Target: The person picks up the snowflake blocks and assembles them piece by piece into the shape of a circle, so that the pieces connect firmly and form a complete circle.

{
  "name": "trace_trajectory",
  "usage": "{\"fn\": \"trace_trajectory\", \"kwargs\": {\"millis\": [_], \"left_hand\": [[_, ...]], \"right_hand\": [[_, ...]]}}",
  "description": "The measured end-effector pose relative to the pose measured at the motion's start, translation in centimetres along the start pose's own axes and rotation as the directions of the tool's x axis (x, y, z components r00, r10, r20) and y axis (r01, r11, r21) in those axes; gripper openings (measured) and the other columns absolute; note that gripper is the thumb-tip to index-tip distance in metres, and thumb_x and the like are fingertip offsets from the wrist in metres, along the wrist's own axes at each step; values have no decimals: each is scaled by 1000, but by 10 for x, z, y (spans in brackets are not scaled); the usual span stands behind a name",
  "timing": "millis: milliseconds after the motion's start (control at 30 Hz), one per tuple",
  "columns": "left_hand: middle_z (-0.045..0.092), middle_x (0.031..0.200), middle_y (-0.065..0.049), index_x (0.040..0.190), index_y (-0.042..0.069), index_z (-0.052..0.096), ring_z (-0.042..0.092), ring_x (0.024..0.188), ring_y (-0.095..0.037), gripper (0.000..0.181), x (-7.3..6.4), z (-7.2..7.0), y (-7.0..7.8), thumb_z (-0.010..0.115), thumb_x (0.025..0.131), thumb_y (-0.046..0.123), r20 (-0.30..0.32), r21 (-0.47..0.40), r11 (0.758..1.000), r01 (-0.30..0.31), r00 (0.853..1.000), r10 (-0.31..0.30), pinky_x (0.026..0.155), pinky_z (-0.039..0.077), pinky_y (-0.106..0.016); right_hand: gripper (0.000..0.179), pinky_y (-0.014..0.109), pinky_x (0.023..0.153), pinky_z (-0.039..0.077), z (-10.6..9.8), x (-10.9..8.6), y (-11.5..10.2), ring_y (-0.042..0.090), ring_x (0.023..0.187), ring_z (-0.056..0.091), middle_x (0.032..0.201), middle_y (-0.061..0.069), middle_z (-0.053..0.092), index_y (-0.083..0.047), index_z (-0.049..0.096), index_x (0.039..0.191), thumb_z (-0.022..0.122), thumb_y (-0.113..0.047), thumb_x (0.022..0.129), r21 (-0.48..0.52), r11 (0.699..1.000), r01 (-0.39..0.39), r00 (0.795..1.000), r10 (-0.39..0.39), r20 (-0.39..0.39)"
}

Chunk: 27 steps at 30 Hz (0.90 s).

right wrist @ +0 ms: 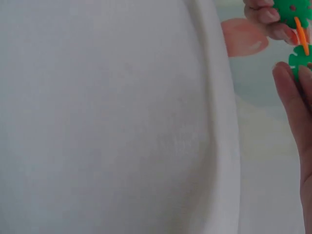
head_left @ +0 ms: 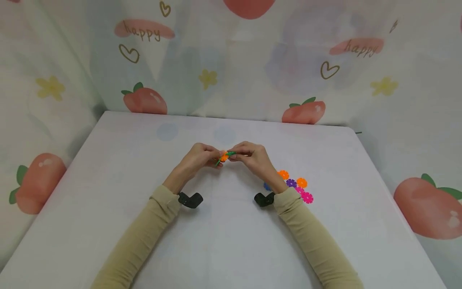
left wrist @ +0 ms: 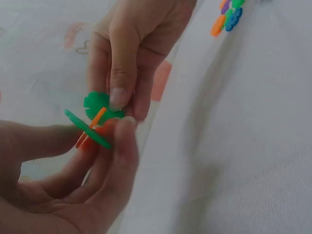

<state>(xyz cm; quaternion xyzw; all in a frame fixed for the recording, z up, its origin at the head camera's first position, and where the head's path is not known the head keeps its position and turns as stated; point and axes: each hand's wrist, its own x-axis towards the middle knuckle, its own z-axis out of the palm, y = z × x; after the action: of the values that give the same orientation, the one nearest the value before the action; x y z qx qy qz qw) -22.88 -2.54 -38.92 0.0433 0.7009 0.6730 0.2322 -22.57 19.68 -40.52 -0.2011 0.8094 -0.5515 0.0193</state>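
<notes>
My left hand (head_left: 198, 158) and right hand (head_left: 254, 156) meet above the middle of the table. Between them are notched plastic flower discs: an orange disc (left wrist: 101, 116) joins a green disc (left wrist: 87, 128) on the left side to another green disc (left wrist: 95, 103) on the right. The left thumb and fingers grip the left part of this joined piece; fingers partly hide the orange disc. In the left wrist view, the right thumb presses against the other green disc, pinching it with fingers behind. Only part of the piece shows at the right wrist view's upper right edge.
Several loose flower discs lie by the right forearm, including an orange disc (head_left: 301, 183), a purple disc (head_left: 291, 183) and a pink disc (head_left: 307, 197); the arm hides some. A black device (head_left: 193, 200) sits at each wrist. A patterned cloth (head_left: 245, 72) hangs behind the white table (head_left: 223, 241).
</notes>
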Motion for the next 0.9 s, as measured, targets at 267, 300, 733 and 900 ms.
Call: {"fn": "trace_trajectory", "kwargs": {"millis": [267,300,733,900], "left_hand": [[74,105,-12,119,-8,72,73,89,-22,42,2,-12,-4,66,102,30,144,83,996,30,989,-42,95,56,-35],[75,101,-10,119,-9,71,72,87,-21,41,4,-13,-6,67,102,28,154,68,997,44,987,-54,93,56,-34],[71,109,-22,125,-11,66,73,80,-17,41,4,-20,-15,68,102,23,119,-49,994,96,989,-89,92,61,-38],[65,124,-32,133,-14,59,73,81,-16,42,2,-20,-16,61,105,17,160,-80,994,75,985,-62,94,60,-41]], "right_hand": [[11,33,85,62,-7,15,-7,24,93,76,100,7,79,-8,81,100,80,-7,89,-106,993,-57,990,70,124],[12,33,85,61,-6,16,-8,23,94,76,101,7,79,-7,82,101,81,-7,89,-113,992,-51,987,67,143],[25,35,89,58,-40,-12,-7,19,97,70,112,2,76,-9,76,119,75,-19,96,-350,933,-87,981,141,132],[22,30,86,56,-66,-41,-2,20,98,66,109,0,76,-12,77,118,71,-17,97,-456,879,-141,970,216,116]]}}
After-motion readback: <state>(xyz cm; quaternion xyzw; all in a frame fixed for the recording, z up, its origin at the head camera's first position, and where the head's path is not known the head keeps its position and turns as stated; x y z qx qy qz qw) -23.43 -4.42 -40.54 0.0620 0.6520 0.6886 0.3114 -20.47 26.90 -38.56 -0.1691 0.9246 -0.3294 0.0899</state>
